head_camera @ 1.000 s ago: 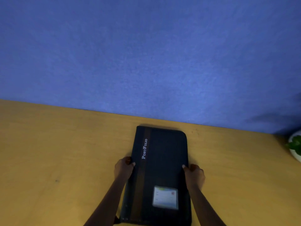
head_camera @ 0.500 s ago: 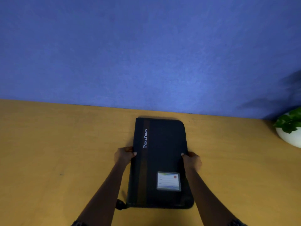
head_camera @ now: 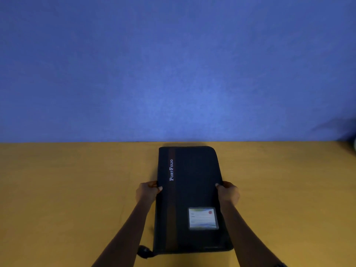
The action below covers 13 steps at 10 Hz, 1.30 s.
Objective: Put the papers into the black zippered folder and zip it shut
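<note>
The black zippered folder [head_camera: 194,182] lies closed and flat on the yellow-brown table [head_camera: 67,189], its long side running away from me, with white "PortFolio" lettering near its left edge and a clear card pocket [head_camera: 203,218] near its front right. My left hand [head_camera: 147,191] grips its left edge and my right hand [head_camera: 228,192] grips its right edge, thumbs on top. A black zipper pull [head_camera: 144,251] sticks out at the front left corner. No loose papers are visible.
A blue wall [head_camera: 173,64] rises right behind the table's far edge, close to the folder's far end. A pale object [head_camera: 354,144] just shows at the right border. Bare tabletop lies on both sides of the folder.
The folder has slid away from me toward the wall and now shows in full, with both hands still gripping its sides. The plant pot at the right has almost left the view.
</note>
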{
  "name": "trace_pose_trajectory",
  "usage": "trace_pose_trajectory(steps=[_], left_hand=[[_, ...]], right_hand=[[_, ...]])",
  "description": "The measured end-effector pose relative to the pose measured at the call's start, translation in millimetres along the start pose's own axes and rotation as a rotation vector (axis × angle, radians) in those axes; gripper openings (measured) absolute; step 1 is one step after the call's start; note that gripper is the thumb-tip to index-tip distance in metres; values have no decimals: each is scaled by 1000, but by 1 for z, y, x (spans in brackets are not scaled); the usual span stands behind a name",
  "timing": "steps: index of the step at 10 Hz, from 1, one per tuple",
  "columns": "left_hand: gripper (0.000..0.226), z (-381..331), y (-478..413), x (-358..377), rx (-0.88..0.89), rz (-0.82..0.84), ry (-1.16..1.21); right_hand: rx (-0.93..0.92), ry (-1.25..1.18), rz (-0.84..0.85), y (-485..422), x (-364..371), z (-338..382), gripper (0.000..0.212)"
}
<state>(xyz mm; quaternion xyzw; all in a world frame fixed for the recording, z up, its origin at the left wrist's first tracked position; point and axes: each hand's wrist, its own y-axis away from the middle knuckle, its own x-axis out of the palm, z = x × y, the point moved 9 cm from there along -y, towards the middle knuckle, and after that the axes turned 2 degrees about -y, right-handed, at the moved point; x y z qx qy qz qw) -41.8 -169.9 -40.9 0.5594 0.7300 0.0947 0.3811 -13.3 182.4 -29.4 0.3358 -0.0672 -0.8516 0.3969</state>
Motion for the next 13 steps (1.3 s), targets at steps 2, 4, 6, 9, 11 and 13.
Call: trace_pose_trajectory(steps=[2, 4, 6, 9, 11, 13], left_hand=[[33, 0, -47, -63, 16, -46, -34], [34, -6, -83, -88, 19, -68, -92], [34, -4, -98, -89, 29, -26, -120], [34, -9, -93, -87, 32, -26, -140], [50, -32, -62, -74, 112, -101, -389], [68, -98, 2, -29, 415, -180, -557]], right_hand=[[-24, 5, 53, 23, 74, 35, 28], [-3, 18, 56, 24, 112, 54, 25], [32, 77, 34, 26, 121, 47, 27], [10, 149, 69, 24, 121, 49, 29], [-87, 252, 108, 24, 110, 68, 35], [-326, 381, 101, 34, 80, 102, 38]])
